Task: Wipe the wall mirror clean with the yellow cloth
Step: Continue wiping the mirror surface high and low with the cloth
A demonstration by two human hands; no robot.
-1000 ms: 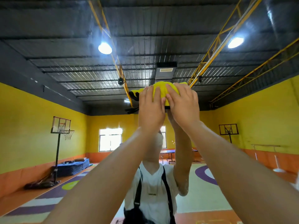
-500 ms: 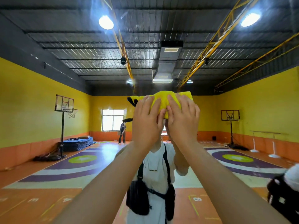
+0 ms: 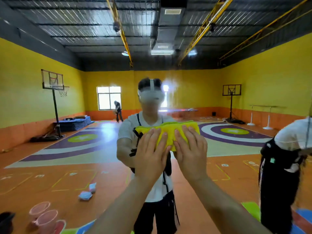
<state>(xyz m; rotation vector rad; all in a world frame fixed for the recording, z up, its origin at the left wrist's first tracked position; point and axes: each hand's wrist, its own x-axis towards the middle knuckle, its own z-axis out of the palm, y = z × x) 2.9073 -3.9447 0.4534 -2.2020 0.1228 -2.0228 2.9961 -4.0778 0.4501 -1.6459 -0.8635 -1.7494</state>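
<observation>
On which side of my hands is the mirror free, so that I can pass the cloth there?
Both hands, left hand and right hand, press the yellow cloth flat on the mirror. Left of them, toward the reflected basketball hoop, and above the cloth nothing stands before the glass. The right is crowded: a figure in black fills that edge.

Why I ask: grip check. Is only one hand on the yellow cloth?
No, the left hand and right hand both press the yellow cloth.
</observation>
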